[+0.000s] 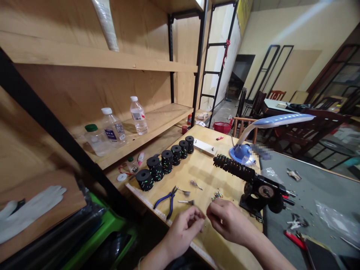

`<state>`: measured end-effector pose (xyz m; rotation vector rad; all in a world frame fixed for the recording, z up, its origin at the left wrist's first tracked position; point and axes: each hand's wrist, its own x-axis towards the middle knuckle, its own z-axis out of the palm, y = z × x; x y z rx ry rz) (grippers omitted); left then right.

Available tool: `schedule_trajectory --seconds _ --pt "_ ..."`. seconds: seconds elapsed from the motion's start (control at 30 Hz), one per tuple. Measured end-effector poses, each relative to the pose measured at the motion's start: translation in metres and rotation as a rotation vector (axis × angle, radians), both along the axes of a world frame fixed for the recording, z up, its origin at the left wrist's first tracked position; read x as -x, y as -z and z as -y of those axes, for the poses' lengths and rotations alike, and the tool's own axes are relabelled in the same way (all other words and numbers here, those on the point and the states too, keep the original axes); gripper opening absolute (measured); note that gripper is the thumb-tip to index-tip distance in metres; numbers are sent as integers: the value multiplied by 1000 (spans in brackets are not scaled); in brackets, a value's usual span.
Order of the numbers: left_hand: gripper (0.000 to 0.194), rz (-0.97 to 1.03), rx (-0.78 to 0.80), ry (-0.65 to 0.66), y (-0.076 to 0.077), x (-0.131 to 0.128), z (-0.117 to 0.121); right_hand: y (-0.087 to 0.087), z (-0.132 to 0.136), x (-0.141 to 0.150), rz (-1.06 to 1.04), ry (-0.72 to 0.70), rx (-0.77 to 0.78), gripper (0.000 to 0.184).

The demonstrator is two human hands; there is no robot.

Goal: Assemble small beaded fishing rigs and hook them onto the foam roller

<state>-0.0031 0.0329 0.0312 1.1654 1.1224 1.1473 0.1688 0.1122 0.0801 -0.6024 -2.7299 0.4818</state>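
Head view: my left hand [188,227] and right hand [229,217] curling narrow, cannot tell whether pinching anything. Coloured beads [218,195] lying just past right hand, inward from desk [205,170] front edge, probably feeling light, hard, rolling easily; sides suiting fingertips.

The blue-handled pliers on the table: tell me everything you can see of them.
The pliers have two curved, plastic-looking blue handles and slim, dark, metal-looking jaws. They lie on the wooden table near its front edge, handles spread apart, jaws pointing away from the camera. The left hand is close by but not holding them. Whether they touch the small item beside them is unclear.
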Motion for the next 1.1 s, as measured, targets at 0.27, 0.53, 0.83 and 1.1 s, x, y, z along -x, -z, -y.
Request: schedule_trajectory --seconds 0.27,0.53,0.83,1.1 --pt "20 -35 -44 -22 4 -1 -3 10 -3 -2 7 -1 -3 14" --pt "18 -98 -39 -26 8 1 -2 10 -6 1 -7 -60 -7 14" --pt "22 -123 -49 -29 9 1 -3 9 -6 2 -54 -22 36 16" --pt "33 126 100 1 5 -1 -4 3 -8 -1 -27 -9 50 15"
